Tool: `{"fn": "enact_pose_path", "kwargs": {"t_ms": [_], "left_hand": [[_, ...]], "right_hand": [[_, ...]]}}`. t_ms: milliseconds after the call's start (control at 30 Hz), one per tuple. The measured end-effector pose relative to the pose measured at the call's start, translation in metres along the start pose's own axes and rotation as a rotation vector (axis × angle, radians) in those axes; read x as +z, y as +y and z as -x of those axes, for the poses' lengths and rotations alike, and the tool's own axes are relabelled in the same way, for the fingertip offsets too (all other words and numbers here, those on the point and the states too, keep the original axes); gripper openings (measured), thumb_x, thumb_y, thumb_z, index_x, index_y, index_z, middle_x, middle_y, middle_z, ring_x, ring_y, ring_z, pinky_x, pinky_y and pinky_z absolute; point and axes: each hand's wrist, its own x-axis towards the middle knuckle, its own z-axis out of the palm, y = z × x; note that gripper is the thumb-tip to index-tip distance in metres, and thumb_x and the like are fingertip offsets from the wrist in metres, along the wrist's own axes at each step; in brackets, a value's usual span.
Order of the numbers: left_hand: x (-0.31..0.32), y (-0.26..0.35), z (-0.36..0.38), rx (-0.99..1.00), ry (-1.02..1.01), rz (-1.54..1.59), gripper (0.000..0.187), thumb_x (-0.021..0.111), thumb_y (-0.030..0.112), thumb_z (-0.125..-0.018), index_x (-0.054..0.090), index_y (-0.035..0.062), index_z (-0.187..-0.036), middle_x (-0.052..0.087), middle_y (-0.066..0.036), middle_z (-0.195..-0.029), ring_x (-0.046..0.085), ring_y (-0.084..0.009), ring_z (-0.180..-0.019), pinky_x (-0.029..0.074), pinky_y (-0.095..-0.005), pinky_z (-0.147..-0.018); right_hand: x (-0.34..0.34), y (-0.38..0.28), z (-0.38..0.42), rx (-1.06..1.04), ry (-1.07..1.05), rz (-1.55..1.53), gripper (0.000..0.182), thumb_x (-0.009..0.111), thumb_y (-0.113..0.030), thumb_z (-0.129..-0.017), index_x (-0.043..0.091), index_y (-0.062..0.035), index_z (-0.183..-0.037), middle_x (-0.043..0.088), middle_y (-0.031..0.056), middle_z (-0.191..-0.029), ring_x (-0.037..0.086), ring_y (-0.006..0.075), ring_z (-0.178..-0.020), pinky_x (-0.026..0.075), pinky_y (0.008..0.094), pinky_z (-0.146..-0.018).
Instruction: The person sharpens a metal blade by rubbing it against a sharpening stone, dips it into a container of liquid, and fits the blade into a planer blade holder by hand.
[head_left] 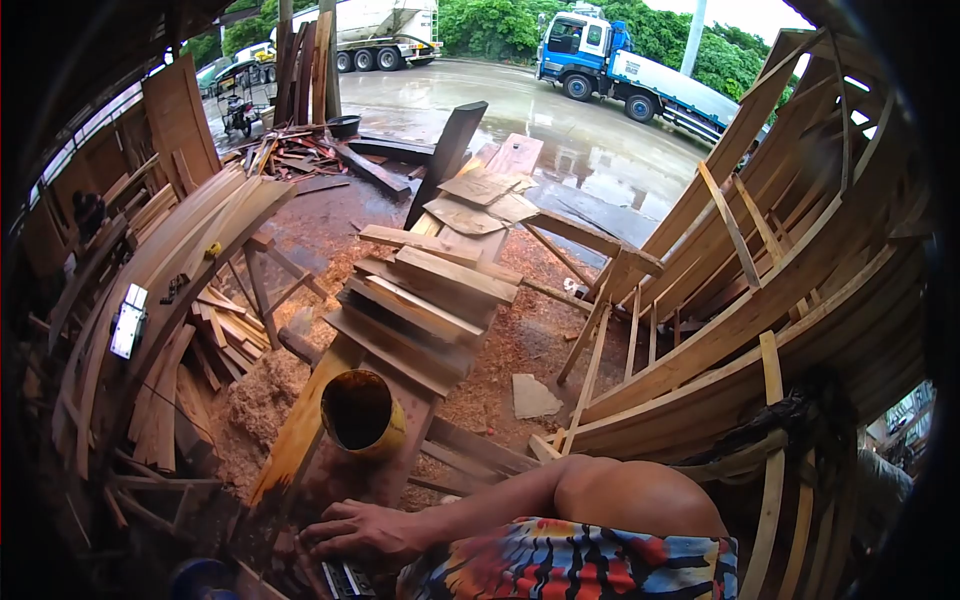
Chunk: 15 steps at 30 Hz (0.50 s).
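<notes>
My right hand [365, 530] lies low in the frame, fingers apart and slightly bent, on a dark reddish-brown surface whose details are hard to make out. Just below it is a metal-edged object [345, 580], partly cut off by the frame. A yellow cylindrical container [385, 425] with a dark inside stands beyond the hand on a long board. Short planks [420, 320] lie stacked across the boards behind it, with flat wood pieces [475, 205] farther up. My left hand is out of view.
A curved wooden structure [740, 310] rises on the right. On the left, a bench of long boards [165, 240] carries a bright white device [129, 321]. Wood shavings [270, 400] cover the ground. A blue and white truck [625, 70] stands on the wet road beyond.
</notes>
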Motion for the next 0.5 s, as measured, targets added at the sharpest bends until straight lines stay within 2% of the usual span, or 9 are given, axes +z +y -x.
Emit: {"fn": "enact_pose_path", "kwargs": {"t_ms": [267, 500], "left_hand": [[-0.001, 0.0, -0.001, -0.005, -0.006, -0.002, 0.094, 0.046, 0.065, -0.097, 0.027, -0.0085, -0.153, 0.039, -0.026, -0.153, 0.041, -0.0359, -0.142, 0.032, -0.0482, -0.119], [-0.002, 0.0, -0.002, -0.003, -0.013, -0.001, 0.094, 0.046, 0.065, -0.097, 0.028, -0.0084, -0.153, 0.039, -0.026, -0.153, 0.041, -0.0358, -0.142, 0.032, -0.048, -0.119]], "right_hand": [[-0.001, -0.001, -0.002, 0.078, -0.106, 0.032, 0.058, 0.06, -0.032, -0.091, 0.052, -0.0131, -0.145, 0.041, 0.0201, -0.155, 0.049, 0.0385, -0.118, 0.039, 0.0496, -0.098], [0.005, 0.008, 0.004, 0.015, -0.072, 0.079, 0.055, 0.061, -0.033, -0.091, 0.054, -0.0168, -0.143, 0.043, 0.0196, -0.154, 0.05, 0.038, -0.113, 0.04, 0.0483, -0.095]]}}
